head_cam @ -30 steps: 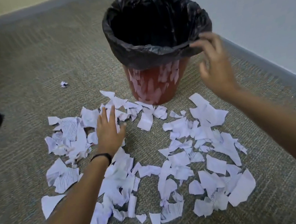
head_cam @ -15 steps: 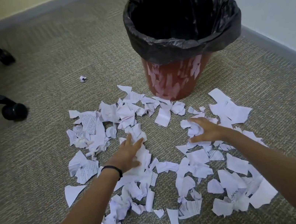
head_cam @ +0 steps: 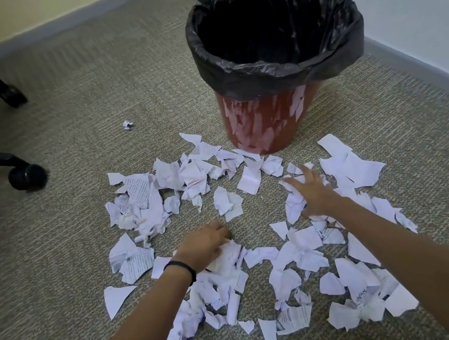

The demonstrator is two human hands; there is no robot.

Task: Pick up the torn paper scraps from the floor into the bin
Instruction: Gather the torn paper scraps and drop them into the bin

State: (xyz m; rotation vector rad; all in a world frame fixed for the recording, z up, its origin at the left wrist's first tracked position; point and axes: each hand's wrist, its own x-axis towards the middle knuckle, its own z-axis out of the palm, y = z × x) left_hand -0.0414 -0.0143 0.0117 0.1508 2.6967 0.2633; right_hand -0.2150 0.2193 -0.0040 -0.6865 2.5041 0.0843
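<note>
Several torn white paper scraps (head_cam: 248, 179) lie spread over the carpet in front of a red bin (head_cam: 262, 128) lined with a black bag (head_cam: 281, 71). My left hand (head_cam: 204, 246), a black band on its wrist, has its fingers curled over a bunch of scraps (head_cam: 229, 254) near the middle of the mess. My right hand (head_cam: 314, 194) lies with fingers spread on scraps (head_cam: 293, 206) at the right, just below the bin. The bin's inside looks dark and its contents are not visible.
One small crumpled scrap (head_cam: 128, 124) lies apart at the upper left. Two black chair legs with casters (head_cam: 27, 177) (head_cam: 11, 94) stand at the left. A wall and skirting (head_cam: 418, 62) run behind and to the right of the bin.
My left hand has drawn back toward me and curled over scraps. My right hand went from the bin's rim down to the right pile and has now spread its fingers.
</note>
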